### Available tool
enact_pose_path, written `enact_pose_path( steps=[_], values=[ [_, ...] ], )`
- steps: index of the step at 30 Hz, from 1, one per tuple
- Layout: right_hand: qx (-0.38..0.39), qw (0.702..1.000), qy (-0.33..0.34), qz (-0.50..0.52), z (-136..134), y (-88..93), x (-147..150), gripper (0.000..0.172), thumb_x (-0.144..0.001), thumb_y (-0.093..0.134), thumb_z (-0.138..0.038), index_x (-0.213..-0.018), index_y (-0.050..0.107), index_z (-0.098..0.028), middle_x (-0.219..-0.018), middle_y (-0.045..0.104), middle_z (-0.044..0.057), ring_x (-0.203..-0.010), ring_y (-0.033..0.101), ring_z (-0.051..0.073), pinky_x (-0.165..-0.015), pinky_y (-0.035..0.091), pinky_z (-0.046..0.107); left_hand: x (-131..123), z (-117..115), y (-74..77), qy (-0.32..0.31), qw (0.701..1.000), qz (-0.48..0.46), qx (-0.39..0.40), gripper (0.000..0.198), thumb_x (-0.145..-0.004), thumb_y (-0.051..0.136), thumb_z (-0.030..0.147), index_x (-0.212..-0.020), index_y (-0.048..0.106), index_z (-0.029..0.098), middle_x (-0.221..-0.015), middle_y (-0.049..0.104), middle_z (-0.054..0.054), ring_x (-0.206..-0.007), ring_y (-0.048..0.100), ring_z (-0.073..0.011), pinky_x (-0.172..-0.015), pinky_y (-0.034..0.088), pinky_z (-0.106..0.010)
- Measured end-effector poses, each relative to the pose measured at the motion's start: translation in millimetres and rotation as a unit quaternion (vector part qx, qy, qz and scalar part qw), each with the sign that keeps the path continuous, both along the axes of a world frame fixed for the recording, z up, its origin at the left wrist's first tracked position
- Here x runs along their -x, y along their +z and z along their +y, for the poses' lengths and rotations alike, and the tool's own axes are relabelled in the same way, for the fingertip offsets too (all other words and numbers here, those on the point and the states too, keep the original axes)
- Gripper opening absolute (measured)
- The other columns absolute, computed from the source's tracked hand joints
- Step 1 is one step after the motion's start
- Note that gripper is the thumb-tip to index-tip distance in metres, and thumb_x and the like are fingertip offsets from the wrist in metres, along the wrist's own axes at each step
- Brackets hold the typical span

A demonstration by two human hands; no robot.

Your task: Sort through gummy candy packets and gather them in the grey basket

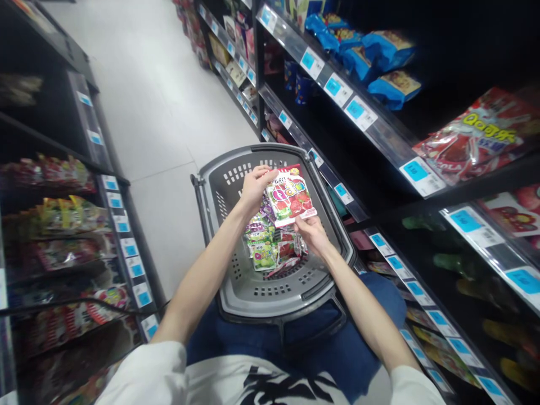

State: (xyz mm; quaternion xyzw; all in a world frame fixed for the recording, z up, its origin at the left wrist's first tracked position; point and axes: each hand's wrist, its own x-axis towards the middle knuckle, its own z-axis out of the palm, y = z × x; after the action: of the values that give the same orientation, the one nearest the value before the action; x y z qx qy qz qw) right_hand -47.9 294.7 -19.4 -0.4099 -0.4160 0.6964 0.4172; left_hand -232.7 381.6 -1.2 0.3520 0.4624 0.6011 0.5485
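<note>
A red and white bag of gummy candy [291, 194] with strawberries printed on it is held over the basket. My left hand [255, 190] pinches its upper left corner. At its lower right edge, my right hand [311, 232] grips the bag. Below them is a grey plastic shopping basket [270, 306] with slotted walls. Inside it lie several candy bags: green ones [262, 254] toward the left, red ones [290, 247] beside them, and purple ones partly hidden by the held bag.
Dark shelves with blue and white price tags [356, 109] rise on the right, holding blue snack bags [388, 48] and a red candy bag [481, 135]. More candy packs [71, 216] fill the left shelves. Pale floor [143, 101] runs between them.
</note>
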Motion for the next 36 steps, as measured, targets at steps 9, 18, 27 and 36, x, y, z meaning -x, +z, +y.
enact_pose_path(
  steps=[9,18,27,36],
  values=[
    [-0.010,1.000,0.007,-0.003,0.9,-1.1,1.1,0.048,-0.073,0.081,-0.057,-0.056,0.065,-0.014,-0.067,0.058,0.002,-0.070,0.051,0.010,-0.074,0.037,0.024,0.3,1.3,2.1,0.008,0.999,0.035,-0.024,0.026,-0.069,0.078,0.037,-0.063,0.063,0.017,-0.114,0.059,-0.005,-0.095,0.056,-0.0174,-0.084,0.052,-0.033],
    [-0.001,1.000,0.008,-0.017,2.7,-0.4,1.1,0.049,-0.072,0.081,-0.059,-0.057,0.065,-0.015,-0.065,0.057,0.002,-0.068,0.050,0.010,-0.072,0.036,0.024,2.0,2.3,0.5,0.001,0.999,0.013,-0.037,0.024,-0.070,0.079,0.036,-0.065,0.065,0.017,-0.117,0.058,-0.006,-0.096,0.057,-0.0168,-0.086,0.052,-0.034],
    [-0.005,1.000,0.008,-0.017,2.8,-2.3,1.0,0.050,-0.072,0.081,-0.059,-0.056,0.064,-0.015,-0.065,0.056,0.001,-0.067,0.049,0.010,-0.072,0.034,0.025,3.7,3.4,0.3,0.013,0.999,0.029,-0.036,0.023,-0.069,0.079,0.037,-0.066,0.067,0.018,-0.121,0.058,-0.005,-0.099,0.058,-0.0185,-0.088,0.053,-0.037],
    [0.003,1.000,0.006,-0.023,2.3,0.4,2.3,0.052,-0.070,0.081,-0.062,-0.056,0.063,-0.015,-0.065,0.056,0.001,-0.067,0.048,0.010,-0.072,0.036,0.025,3.1,3.2,-1.4,0.013,0.998,0.037,-0.042,0.024,-0.071,0.078,0.037,-0.068,0.065,0.018,-0.122,0.057,-0.005,-0.097,0.059,-0.0177,-0.087,0.054,-0.037]
  ],
)
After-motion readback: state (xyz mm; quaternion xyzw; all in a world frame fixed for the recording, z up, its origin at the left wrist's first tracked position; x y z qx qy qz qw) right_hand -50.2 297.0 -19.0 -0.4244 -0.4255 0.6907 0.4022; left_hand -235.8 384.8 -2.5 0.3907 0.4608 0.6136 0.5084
